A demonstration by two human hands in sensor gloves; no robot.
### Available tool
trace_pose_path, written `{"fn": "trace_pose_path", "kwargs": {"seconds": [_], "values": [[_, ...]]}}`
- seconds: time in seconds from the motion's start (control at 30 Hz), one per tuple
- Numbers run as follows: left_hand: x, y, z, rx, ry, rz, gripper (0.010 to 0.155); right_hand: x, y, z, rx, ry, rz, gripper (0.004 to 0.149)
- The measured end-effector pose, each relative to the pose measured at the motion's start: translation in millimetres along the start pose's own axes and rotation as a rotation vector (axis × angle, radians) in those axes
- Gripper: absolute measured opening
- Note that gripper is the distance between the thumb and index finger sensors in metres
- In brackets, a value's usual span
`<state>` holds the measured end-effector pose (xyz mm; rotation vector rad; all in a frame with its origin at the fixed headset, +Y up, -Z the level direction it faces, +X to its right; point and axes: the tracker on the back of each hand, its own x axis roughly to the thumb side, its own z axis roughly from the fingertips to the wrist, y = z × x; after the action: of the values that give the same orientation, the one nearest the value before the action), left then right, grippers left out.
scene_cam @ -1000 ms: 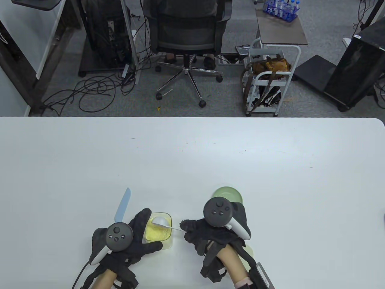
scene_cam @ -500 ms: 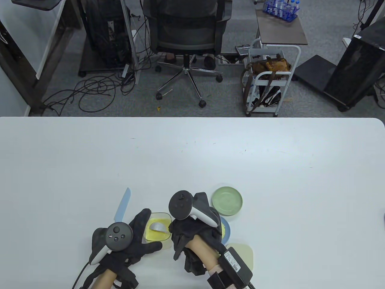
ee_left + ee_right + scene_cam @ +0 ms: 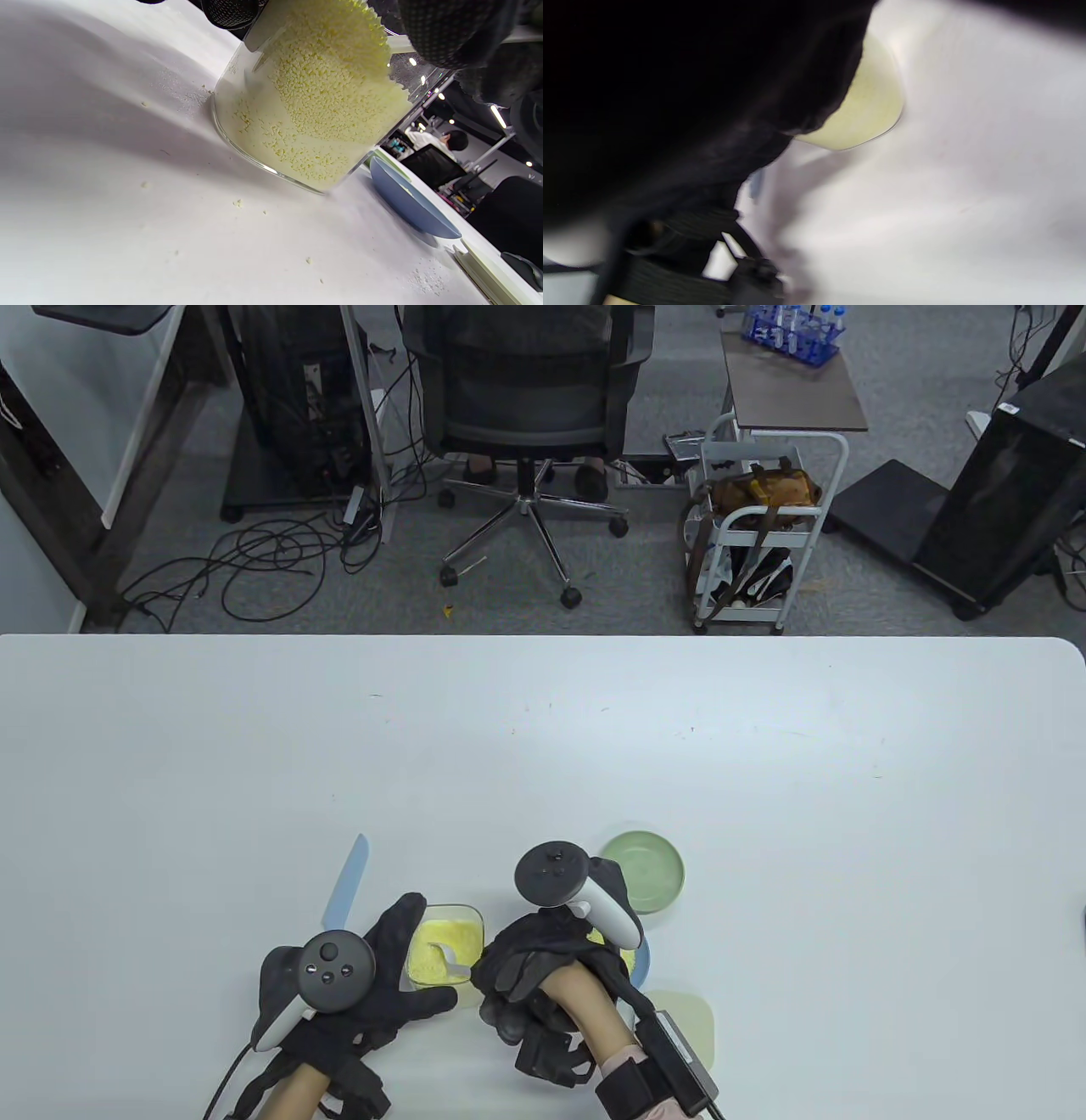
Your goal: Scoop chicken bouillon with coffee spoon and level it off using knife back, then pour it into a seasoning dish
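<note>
**Spoon in the bouillon**

Cupping the glass container (image 3: pixel 445 954) of chicken bouillon (image 3: pixel 331 84), the left hand (image 3: pixel 373 984) curls round it on the desk (image 3: pixel 764 780). Right hand (image 3: pixel 530 976) pinches the coffee spoon (image 3: pixel 450 960), bowl buried in granules. Knife (image 3: pixel 346 882) lies at 11 o'clock, green seasoning dish (image 3: pixel 646 872) at 2 o'clock.

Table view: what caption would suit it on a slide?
Left hand steadies the bouillon jar while the right hand digs in a spoon.
</note>
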<state>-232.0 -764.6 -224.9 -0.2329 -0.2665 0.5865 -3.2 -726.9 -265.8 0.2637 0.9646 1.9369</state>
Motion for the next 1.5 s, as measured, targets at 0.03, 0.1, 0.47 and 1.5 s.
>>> {"fn": "trace_pose_path", "kwargs": {"seconds": [0.03,0.1,0.47,1.5], "values": [[0,0,0,0.0,0.0,-0.002,0.109,-5,0,-1,0.008,-0.008,-0.047,0.043],[0,0,0,0.0,-0.001,-0.003,0.109,-18,-1,-2,0.053,-0.037,-0.167,0.043],[1,4,1,-0.025,0.004,-0.032,0.107,-21,-18,16,0.071,-0.137,-0.25,0.043],[-68,47,15,-0.069,0.691,-0.326,0.07,-19,-15,27,0.083,-0.205,-0.297,0.043]]}}
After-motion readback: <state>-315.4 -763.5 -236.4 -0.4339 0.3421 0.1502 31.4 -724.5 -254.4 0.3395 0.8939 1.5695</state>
